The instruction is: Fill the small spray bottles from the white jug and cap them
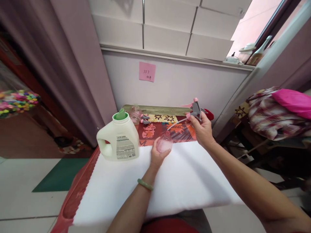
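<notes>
My left hand (157, 154) is wrapped round a small clear pink bottle (164, 142), held just above the white sheet (170, 181) on the table. My right hand (202, 129) grips a grey and pink spray trigger head (195, 109), lifted above the bottle. Its thin dip tube (175, 123) slants down to the bottle's mouth. A green bangle sits on my left wrist. A large white detergent jug (121, 137) with a green cap stands to the left of my left hand.
Another clear bottle (135, 114) and a grey and pink spray head (145, 119) lie at the table's far end on a patterned cloth (170, 127). A pink sticky note (147, 71) hangs on the wall. Piled fabric (279, 111) sits at right.
</notes>
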The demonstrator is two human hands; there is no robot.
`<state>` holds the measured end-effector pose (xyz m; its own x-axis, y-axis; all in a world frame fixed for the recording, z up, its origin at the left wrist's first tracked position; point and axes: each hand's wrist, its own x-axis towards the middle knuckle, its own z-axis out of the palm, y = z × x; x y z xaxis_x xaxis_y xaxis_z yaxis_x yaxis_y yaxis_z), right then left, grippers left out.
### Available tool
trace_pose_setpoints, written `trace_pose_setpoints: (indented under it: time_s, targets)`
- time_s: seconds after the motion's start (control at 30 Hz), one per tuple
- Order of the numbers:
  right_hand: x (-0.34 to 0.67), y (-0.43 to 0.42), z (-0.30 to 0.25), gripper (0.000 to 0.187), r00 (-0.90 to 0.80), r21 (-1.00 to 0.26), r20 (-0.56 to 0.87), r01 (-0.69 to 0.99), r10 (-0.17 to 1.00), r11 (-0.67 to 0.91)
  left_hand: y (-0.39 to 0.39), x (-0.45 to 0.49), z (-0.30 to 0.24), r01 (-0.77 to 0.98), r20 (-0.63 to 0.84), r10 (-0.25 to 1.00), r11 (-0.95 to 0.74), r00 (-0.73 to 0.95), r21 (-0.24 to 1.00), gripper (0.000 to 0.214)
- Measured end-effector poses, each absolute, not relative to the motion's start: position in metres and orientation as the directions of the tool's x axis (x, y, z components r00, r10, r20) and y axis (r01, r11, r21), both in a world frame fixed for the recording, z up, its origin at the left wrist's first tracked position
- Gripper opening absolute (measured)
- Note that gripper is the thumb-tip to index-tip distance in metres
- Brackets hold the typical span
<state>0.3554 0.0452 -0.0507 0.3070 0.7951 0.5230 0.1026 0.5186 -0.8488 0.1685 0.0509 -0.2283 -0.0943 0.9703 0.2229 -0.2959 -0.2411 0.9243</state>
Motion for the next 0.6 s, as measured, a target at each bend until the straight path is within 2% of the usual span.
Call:
trace_pose_setpoints:
  time_s: [0.23,0.43,0.6]
  targets:
    - [0.354,0.033,-0.040,0.029,0.318,-0.845,0.528,0.112,0.787,0.522,0.048,0.165,-0.223,-0.245,0.210,0.969,-0.236,-0.128,0.940,0.077]
    - [0.352,0.034,-0.053,0.028,0.298,-0.864,0.503,0.163,0.811,0.476,0.050,0.166,-0.230,-0.187,0.169,0.966,-0.206,-0.197,0.961,0.077]
    - [0.350,0.040,-0.067,0.032,0.296,-0.897,0.439,0.104,0.848,0.429,0.048,0.163,-0.228,-0.126,0.194,0.959,-0.223,-0.207,0.967,0.072]
